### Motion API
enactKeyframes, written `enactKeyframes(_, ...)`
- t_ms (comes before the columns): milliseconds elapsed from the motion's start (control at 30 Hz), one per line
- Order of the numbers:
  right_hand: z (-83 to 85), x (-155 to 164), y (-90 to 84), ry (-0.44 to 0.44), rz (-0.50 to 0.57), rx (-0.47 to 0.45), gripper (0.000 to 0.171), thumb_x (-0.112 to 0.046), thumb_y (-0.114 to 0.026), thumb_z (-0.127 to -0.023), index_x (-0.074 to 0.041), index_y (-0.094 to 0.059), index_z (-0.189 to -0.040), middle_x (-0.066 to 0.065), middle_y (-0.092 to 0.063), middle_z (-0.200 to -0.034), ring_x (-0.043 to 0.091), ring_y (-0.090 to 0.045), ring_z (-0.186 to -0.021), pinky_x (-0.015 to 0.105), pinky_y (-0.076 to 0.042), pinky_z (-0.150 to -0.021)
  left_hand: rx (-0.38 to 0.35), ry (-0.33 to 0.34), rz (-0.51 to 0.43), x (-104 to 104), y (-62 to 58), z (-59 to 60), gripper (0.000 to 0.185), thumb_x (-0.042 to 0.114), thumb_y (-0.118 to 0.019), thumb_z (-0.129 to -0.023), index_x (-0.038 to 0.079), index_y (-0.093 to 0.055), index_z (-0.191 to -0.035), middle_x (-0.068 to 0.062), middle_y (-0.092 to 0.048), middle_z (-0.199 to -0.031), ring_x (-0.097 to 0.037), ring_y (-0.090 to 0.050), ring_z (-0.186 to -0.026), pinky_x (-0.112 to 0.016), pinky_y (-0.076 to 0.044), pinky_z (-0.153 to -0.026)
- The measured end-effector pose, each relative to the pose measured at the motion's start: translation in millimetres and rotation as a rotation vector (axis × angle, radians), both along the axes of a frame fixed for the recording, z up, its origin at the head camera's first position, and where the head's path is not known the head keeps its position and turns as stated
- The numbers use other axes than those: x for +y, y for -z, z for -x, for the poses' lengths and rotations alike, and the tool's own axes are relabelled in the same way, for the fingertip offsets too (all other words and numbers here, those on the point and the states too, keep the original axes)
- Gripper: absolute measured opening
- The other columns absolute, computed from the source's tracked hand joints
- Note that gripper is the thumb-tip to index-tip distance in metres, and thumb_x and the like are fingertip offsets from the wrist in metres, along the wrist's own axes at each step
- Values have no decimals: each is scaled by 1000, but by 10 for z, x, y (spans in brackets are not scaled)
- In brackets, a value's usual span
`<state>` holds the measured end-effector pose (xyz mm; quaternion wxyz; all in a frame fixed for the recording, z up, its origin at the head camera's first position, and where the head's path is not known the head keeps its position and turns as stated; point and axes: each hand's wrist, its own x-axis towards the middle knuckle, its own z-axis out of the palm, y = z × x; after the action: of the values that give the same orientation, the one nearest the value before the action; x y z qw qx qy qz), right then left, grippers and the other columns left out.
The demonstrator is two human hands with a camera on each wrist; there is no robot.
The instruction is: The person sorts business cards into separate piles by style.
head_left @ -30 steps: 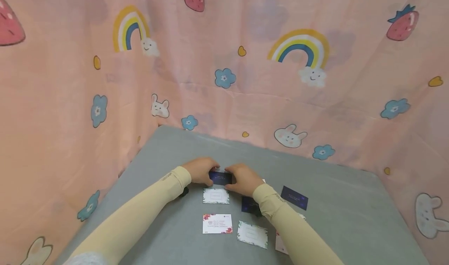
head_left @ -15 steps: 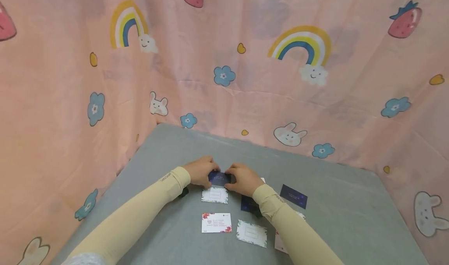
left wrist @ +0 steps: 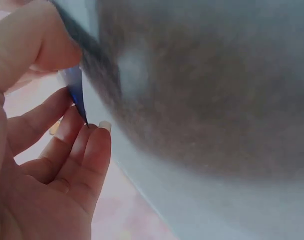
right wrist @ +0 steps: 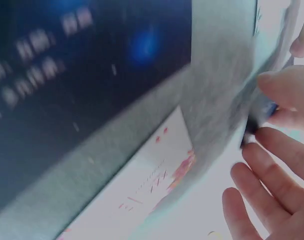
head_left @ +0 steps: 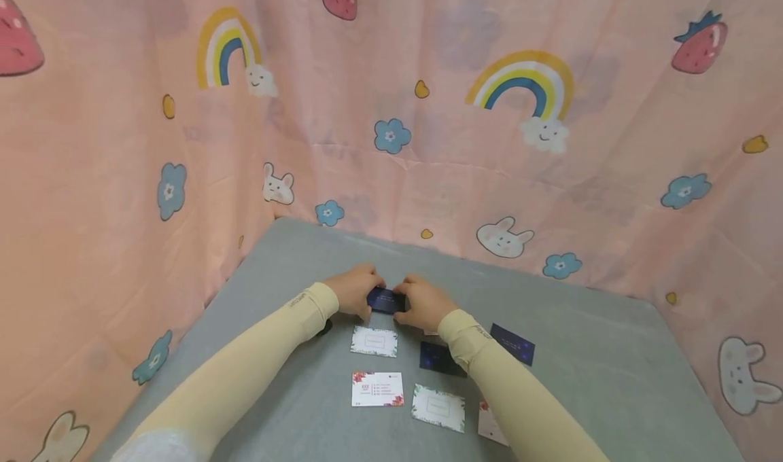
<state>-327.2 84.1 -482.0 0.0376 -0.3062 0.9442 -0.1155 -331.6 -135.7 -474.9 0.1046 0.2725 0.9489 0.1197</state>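
Both hands meet over the middle of the grey table (head_left: 263, 292) and hold one dark blue card (head_left: 387, 300) between them. My left hand (head_left: 355, 291) pinches its left end; in the left wrist view the card's edge (left wrist: 76, 92) shows between thumb and fingers (left wrist: 72, 145). My right hand (head_left: 422, 302) pinches the right end; the right wrist view shows that card end (right wrist: 261, 112) between thumb and fingers (right wrist: 279, 165). Both arms wear pale yellow sleeves.
Several cards lie nearer me: a white bordered card (head_left: 374, 341), a floral white card (head_left: 377, 388), another bordered card (head_left: 438, 407), two dark blue cards (head_left: 439, 359) (head_left: 514, 344). A pink printed curtain (head_left: 428, 109) walls the table at back and sides.
Both hands have carried the dark blue card a little farther from me, away from the white bordered card. The dark card by my right sleeve now shows more fully.
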Motion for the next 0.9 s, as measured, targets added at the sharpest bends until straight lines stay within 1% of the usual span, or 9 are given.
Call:
enactKeyframes(133,121,45,41,50,25,-11,59,-33,-92,-86,-6,-73,-136,8,-67,-125,25,-67,-111,45,-58,-102,-16,-27,-22,48,-25,104,65,23,-90,-84,12,-67,-144,-9,-59,-133,-22,-57,-119,-39,-53,-106)
enactKeyframes(267,175,77,90,77,70,-48,59,-30,-91,-87,-6,-72,-137,9,-70,-126,28,-69,-116,48,-56,-107,-39,-18,-34,72,-62,140,66,17,-90,-82,8,-68,-143,-12,-59,-131,-25,-56,-118,-41,-53,-107)
enactKeyframes(333,183,75,96,79,99,-59,58,-29,-90,-87,-5,-72,-137,10,-71,-127,30,-69,-118,49,-55,-108,-46,-17,-33,61,-53,157,65,14,-89,-82,7,-68,-143,-13,-59,-131,-26,-56,-118,-41,-52,-107)
enactKeyframes(467,145,94,86,87,123,-63,58,-28,-88,-89,-7,-71,-140,10,-70,-129,30,-68,-122,50,-54,-110,-45,-21,-34,48,20,190,65,12,-87,-83,7,-67,-144,-13,-58,-133,-26,-56,-120,-41,-52,-107)
enactKeyframes(567,54,157,52,90,112,-66,64,-30,-87,-90,-8,-66,-146,11,-68,-140,33,-65,-132,51,-52,-115,-17,-18,-40,66,61,156,68,15,-87,-82,9,-66,-146,-13,-59,-136,-27,-57,-123,-43,-53,-107)
enactKeyframes(633,-41,230,4,86,112,-67,67,-31,-87,-91,-8,-63,-150,12,-66,-146,34,-63,-136,52,-51,-116,32,-11,-34,97,54,80,67,20,-87,-85,10,-65,-148,-11,-60,-138,-26,-57,-126,-43,-53,-109)
enactKeyframes(733,-254,390,-97,95,110,-56,69,-33,-86,-92,-7,-61,-151,14,-62,-152,36,-60,-141,55,-50,-117,95,35,-76,212,-7,-144,62,26,-85,-90,11,-65,-148,-9,-64,-142,-26,-61,-132,-43,-53,-112)
enactKeyframes(800,-470,561,-143,122,90,-42,69,-35,-87,-92,-7,-62,-150,13,-63,-150,35,-62,-138,55,-52,-114,100,102,-119,372,-25,-344,59,31,-82,-94,12,-66,-147,-6,-67,-143,-24,-64,-133,-41,-53,-113)
enactKeyframes(900,-802,797,-154,173,33,-22,72,-38,-90,-88,-7,-64,-148,12,-67,-144,34,-66,-132,54,-57,-108,51,198,-153,623,-25,-629,59,36,-81,-96,11,-66,-147,-4,-69,-144,-20,-66,-132,-37,-54,-113)
